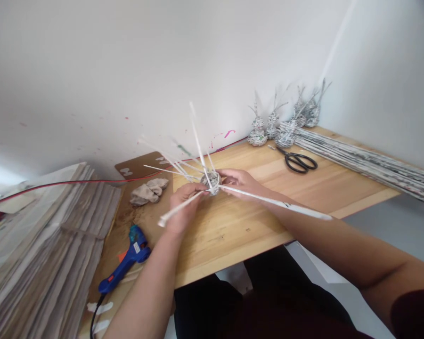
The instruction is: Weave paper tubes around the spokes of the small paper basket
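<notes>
A small woven paper-tube piece [211,181] is held just above the wooden table [325,188], with several thin white paper tubes [198,141] sticking up and out from it. My left hand [183,207] is closed on its left side and on a tube that slants down to the left. My right hand [240,181] pinches its right side. A long white tube [282,203] runs from the piece out to the right across my right forearm.
A blue glue gun [127,259] with a black cord lies at the front left, with a crumpled rag [148,190] behind it. Black scissors [300,161], several small woven paper figures [268,129] and a bundle of rolled paper tubes [367,160] are at the back right. Stacked paper [38,245] fills the left.
</notes>
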`<action>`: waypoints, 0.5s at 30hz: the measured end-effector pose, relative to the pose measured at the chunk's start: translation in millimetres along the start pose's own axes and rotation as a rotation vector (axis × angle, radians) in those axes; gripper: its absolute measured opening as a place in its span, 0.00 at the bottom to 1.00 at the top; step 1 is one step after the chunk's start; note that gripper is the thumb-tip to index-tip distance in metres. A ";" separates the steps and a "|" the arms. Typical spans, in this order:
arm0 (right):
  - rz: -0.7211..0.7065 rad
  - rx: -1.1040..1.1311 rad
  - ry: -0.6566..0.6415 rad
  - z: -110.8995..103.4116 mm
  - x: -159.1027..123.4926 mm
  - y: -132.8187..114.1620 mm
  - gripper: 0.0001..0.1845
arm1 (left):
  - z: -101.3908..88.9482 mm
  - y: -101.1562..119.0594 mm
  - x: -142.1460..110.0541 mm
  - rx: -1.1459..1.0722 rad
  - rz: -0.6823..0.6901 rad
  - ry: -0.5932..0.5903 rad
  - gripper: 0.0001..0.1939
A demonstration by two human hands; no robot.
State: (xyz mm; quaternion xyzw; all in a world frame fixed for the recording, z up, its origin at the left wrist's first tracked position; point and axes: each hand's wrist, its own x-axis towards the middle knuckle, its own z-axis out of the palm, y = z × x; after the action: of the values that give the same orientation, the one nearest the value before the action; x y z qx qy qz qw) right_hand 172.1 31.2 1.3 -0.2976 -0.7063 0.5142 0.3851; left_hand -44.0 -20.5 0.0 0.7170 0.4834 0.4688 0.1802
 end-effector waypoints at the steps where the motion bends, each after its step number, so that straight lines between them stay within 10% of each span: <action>1: 0.024 0.033 0.005 0.1 0.2 -0.3 0.29 | 0.3 -1.2 1.0 -0.036 -0.024 0.011 0.06; 15: 0.020 0.344 -0.080 1.2 0.7 -6.1 0.32 | -4.4 2.9 0.4 -0.207 -0.028 -0.111 0.05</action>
State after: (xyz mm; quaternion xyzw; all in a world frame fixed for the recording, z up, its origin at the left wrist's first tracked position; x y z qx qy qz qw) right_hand 170.5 29.4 7.0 -0.2137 -0.6197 0.6426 0.3968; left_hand -46.2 -22.3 4.4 0.7126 0.4316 0.4733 0.2863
